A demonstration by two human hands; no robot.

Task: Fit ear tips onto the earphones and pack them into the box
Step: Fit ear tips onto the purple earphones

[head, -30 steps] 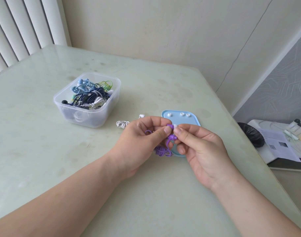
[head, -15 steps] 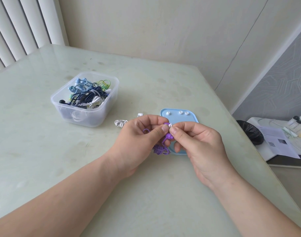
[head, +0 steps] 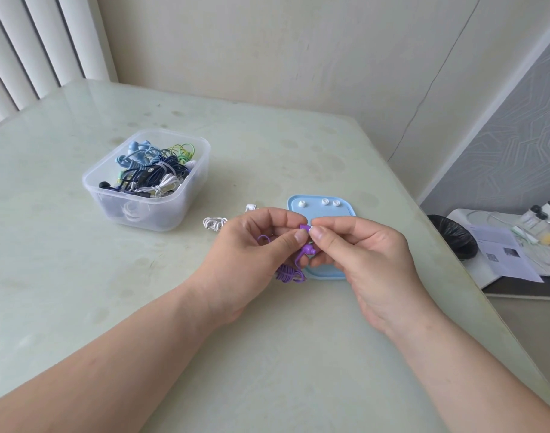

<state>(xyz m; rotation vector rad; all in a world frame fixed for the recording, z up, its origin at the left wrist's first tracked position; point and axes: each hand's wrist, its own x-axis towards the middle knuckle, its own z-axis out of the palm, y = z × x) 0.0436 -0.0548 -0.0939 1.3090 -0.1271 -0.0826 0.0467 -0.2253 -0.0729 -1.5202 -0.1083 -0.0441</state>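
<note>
— Anything changed since a moment ago?
— Hardly. The left hand (head: pixel 255 251) still pinches the purple earphones (head: pixel 303 228). The right hand (head: pixel 370 260) still pinches a white ear tip (head: pixel 309 228) against the bud, above the blue tray (head: pixel 317 210).
— And around them?
— Pale green table (head: pixel 64 260), cream wall (head: pixel 298 57). The clear box (head: pixel 173 210) holds tangled earphones (head: pixel 148 176); three ear tips (head: pixel 301 204) lie on the tray.

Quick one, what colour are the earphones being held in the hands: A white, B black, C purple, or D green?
C: the earphones pinched between the left hand and the right hand are purple, cable and buds alike.
</note>
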